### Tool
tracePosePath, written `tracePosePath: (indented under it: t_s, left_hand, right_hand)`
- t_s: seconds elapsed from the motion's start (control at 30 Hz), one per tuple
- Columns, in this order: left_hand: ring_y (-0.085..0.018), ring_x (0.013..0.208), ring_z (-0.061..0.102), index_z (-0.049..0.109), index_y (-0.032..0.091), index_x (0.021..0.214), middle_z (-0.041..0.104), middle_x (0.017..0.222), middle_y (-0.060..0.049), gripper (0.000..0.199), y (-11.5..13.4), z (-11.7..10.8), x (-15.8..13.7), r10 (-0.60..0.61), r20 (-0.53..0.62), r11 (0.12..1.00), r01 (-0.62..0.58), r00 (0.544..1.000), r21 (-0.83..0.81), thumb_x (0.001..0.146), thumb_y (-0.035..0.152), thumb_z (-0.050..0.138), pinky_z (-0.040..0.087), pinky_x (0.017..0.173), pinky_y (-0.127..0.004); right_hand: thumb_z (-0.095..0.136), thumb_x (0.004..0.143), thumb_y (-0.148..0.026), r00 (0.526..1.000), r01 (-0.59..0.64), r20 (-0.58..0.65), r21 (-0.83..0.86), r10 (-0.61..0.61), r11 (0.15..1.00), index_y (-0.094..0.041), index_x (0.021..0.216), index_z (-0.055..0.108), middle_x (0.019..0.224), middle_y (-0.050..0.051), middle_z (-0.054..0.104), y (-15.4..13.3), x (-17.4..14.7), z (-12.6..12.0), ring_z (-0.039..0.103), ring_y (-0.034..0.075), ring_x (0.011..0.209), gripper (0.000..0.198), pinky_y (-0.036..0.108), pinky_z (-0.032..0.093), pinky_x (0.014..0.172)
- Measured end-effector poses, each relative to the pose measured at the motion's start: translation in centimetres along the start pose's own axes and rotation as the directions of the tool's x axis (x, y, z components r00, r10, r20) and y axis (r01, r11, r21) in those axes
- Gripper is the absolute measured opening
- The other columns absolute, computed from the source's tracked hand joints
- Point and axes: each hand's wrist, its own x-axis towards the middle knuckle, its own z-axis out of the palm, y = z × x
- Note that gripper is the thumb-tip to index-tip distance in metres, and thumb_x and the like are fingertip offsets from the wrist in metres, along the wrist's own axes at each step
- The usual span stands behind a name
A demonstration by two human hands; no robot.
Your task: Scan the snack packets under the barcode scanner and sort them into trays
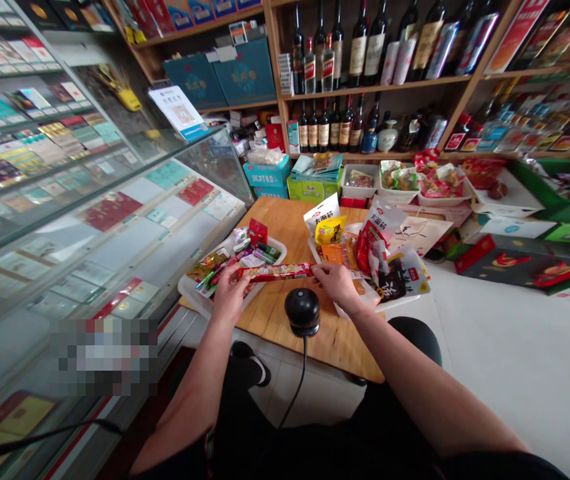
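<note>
A long, narrow red snack packet [281, 271] is stretched level between my two hands above the wooden table. My left hand [231, 288] is closed on its left end, beside a white tray [196, 297] of small colourful packets. At the other end, my right hand [336, 284] pinches the packet in front of a second white tray [411, 301] filled with larger snack bags. Just below the packet, a black dome-shaped device [302, 311] with a cable stands on the table [265, 319]. The print on the packet is too small to read.
A glass display counter [129, 220] with boxes runs along the left. Shelves of wine bottles [359, 50] rise at the back. Bins of packaged snacks [399, 180] stand behind the table, and dark gift boxes [529, 260] sit at the right.
</note>
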Motion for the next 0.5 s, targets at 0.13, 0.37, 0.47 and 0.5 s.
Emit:
tracePosePath:
  t_s: [0.13,0.37,0.47,0.5]
  left_hand:
    - [-0.020,0.095,0.068,0.059,0.023,0.123,0.065,0.122,-0.007,0.059,1.5,1.3,-0.3,0.045,0.021,0.998,-0.044,0.999,-0.050,0.069,0.029,0.079,0.057,0.069,-0.028]
    - [-0.021,0.098,0.068,0.060,0.024,0.123,0.065,0.120,-0.006,0.053,2.7,3.8,-1.0,0.077,0.105,0.997,-0.074,0.991,-0.032,0.073,0.030,0.077,0.059,0.084,-0.038]
    - [-0.022,0.098,0.068,0.061,0.023,0.126,0.067,0.115,-0.006,0.056,3.0,5.4,-1.1,0.083,0.135,0.997,-0.082,0.987,-0.012,0.072,0.030,0.077,0.058,0.084,-0.038]
    - [-0.022,0.097,0.068,0.060,0.023,0.127,0.067,0.112,-0.006,0.057,3.1,6.0,-1.0,0.081,0.147,0.997,-0.081,0.986,-0.007,0.072,0.030,0.076,0.058,0.084,-0.037]
  right_hand:
    - [0.060,0.088,-0.044,0.995,0.006,-0.100,0.057,0.000,0.998,-0.018,0.081,0.073,0.070,0.002,0.072,-0.9,-0.9,-0.9,0.063,0.016,0.062,0.030,0.023,0.045,0.059]
    - [0.065,0.082,-0.042,0.977,0.021,-0.213,0.155,0.013,0.988,-0.018,0.081,0.069,0.071,0.003,0.070,-1.3,-2.6,-2.9,0.064,0.017,0.066,0.025,0.025,0.048,0.062]
    - [0.072,0.077,-0.043,0.962,-0.019,-0.259,0.258,0.088,0.966,-0.018,0.091,0.064,0.070,0.002,0.069,-1.1,-3.6,-4.0,0.062,0.016,0.058,0.030,0.025,0.049,0.056]
    - [0.073,0.077,-0.043,0.956,-0.038,-0.268,0.291,0.119,0.956,-0.018,0.096,0.062,0.070,0.001,0.069,-0.9,-4.0,-4.4,0.061,0.015,0.055,0.033,0.025,0.048,0.053]
